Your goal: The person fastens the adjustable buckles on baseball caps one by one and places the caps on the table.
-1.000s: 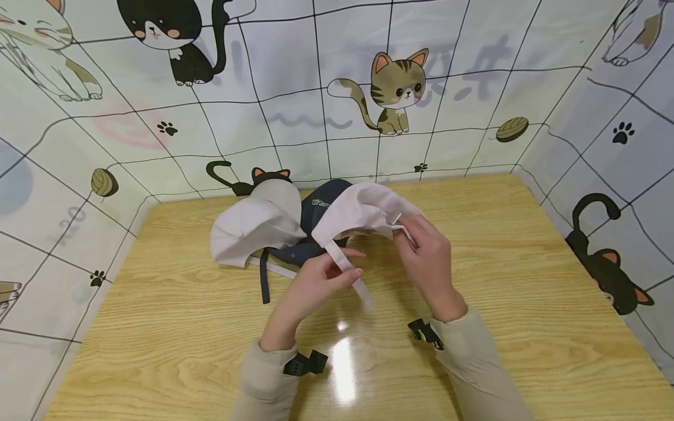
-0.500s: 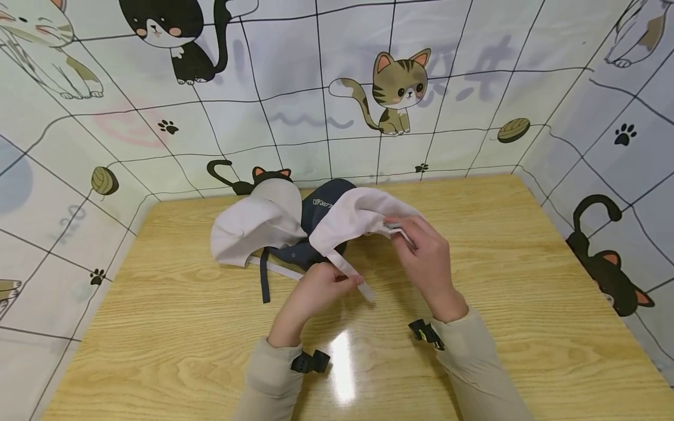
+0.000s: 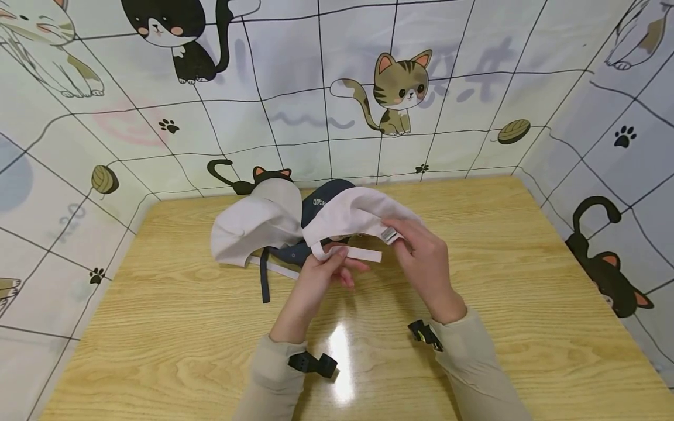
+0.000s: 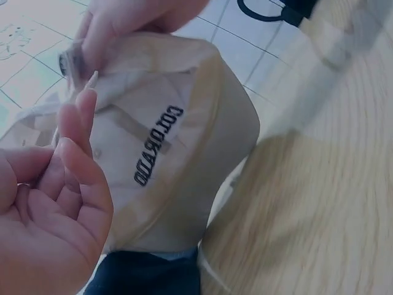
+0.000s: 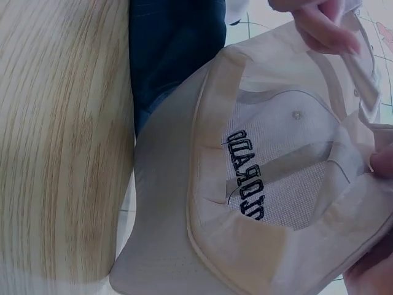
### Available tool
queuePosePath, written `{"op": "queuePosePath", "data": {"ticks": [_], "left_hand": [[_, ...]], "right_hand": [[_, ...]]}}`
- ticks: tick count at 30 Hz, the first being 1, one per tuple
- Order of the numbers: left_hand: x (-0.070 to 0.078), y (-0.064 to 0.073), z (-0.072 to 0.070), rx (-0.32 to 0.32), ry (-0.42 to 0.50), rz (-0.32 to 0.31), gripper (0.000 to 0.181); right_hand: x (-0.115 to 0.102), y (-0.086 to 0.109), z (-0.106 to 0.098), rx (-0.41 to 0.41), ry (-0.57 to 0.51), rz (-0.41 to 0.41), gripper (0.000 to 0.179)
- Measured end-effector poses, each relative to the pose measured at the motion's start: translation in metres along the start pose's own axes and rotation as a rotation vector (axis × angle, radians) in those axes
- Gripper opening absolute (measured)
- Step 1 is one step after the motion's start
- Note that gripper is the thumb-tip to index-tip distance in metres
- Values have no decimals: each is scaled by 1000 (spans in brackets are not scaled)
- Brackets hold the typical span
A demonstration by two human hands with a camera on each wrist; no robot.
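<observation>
A pale pinkish-white baseball cap (image 3: pixel 353 213) is held up between both hands, its back opening toward me. The left hand (image 3: pixel 313 283) pinches its loose back strap (image 3: pixel 365 255), whose free end points right. The right hand (image 3: pixel 427 266) grips the other side of the back edge, thumb and fingers around the metal buckle (image 3: pixel 389 235). In the right wrist view the cap's inside (image 5: pixel 288 166) faces the camera, with dark lettering on the front panel and the brim against the table. The left wrist view shows the strap between the left thumb and fingers (image 4: pixel 77 166).
A navy cap (image 3: pixel 329 192) lies behind the held cap, partly covered by it, its dark strap (image 3: pixel 265 280) hanging toward me. Left of it rests another whitish cap (image 3: pixel 247 228) with its strap undone. The wooden table (image 3: pixel 526 280) meets cat-patterned cloth walls (image 3: pixel 295 134).
The left hand has turned and shifted its hold on the strap, swinging the free end from pointing down toward me to pointing right, toward the buckle. The right hand has barely moved.
</observation>
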State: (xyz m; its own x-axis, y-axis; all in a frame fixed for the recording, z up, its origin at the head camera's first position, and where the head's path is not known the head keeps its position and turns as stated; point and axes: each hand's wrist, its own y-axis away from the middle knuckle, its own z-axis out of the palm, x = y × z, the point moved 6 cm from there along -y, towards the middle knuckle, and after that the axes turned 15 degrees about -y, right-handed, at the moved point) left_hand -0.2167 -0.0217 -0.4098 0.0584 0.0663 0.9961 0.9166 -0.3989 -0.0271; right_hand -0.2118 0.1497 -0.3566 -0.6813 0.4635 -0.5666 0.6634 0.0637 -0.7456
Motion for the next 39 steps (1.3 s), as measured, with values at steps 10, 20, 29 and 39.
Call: {"op": "queuePosePath", "data": {"ticks": [10,20,29,39], "left_hand": [[3,0,6,23,216,72,13],[11,1,7,50,435,93,17],[21,5,5,45,442,107,22],[28,8,10,-69,331,145,29]], "right_hand": [[-8,1,7,-26,-6,-17,30],[-14,6,16,-150,-93,-19,25],[-5,7,19,-284,-245,247,22],[-6,7,21,-252,91,142,25]]}}
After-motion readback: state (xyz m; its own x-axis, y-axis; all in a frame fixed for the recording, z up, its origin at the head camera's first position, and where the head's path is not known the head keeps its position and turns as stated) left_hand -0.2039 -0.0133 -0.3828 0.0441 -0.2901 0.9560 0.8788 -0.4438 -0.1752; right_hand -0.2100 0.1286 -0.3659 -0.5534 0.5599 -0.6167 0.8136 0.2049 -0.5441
